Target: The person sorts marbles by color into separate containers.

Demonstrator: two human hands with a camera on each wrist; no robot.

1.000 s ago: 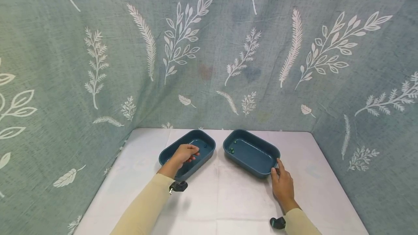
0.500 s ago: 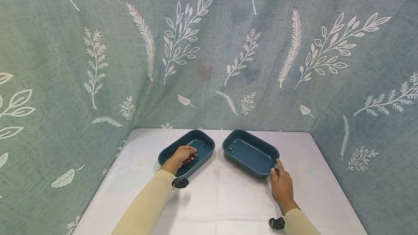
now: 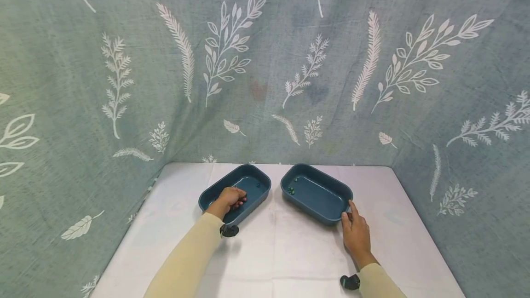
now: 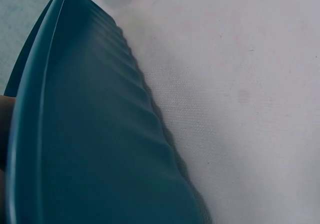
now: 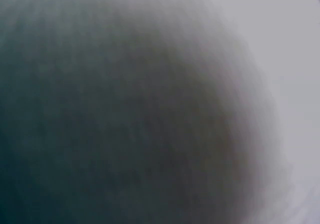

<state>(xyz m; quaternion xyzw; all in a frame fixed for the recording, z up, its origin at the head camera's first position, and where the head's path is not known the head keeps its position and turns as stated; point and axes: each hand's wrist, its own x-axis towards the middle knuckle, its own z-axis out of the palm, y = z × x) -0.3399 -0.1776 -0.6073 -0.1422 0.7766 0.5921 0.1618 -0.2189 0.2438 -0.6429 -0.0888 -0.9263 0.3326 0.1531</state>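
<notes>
In the head view two dark blue oblong trays stand on the table. My left hand (image 3: pixel 230 198) is down inside the left tray (image 3: pixel 263 197), fingers bent toward its floor; whether they pinch anything is hidden. A tiny dark piece (image 3: pixel 258 185) lies beyond the fingers. The left wrist view shows mostly this tray's outer wall (image 4: pixel 100 119). My right hand (image 3: pixel 357 233) touches the near right corner of the right tray (image 3: pixel 320 195), thumb and forefinger at its rim. Several small green pieces (image 3: pixel 291 191) lie at that tray's left end. The right wrist view is blurred.
A white cloth (image 3: pixel 285 252) covers the table under both trays. Behind and at the sides hangs a grey-green curtain (image 3: pixel 265 82) with white leaf prints. A narrow gap separates the trays. Black wrist cameras sit below the left cuff (image 3: pixel 229 230) and beside the right one (image 3: pixel 350 282).
My left hand has sunk slightly lower and moved a little left inside its tray. The right hand stays at the right tray's corner. The whole head view has shifted slightly.
</notes>
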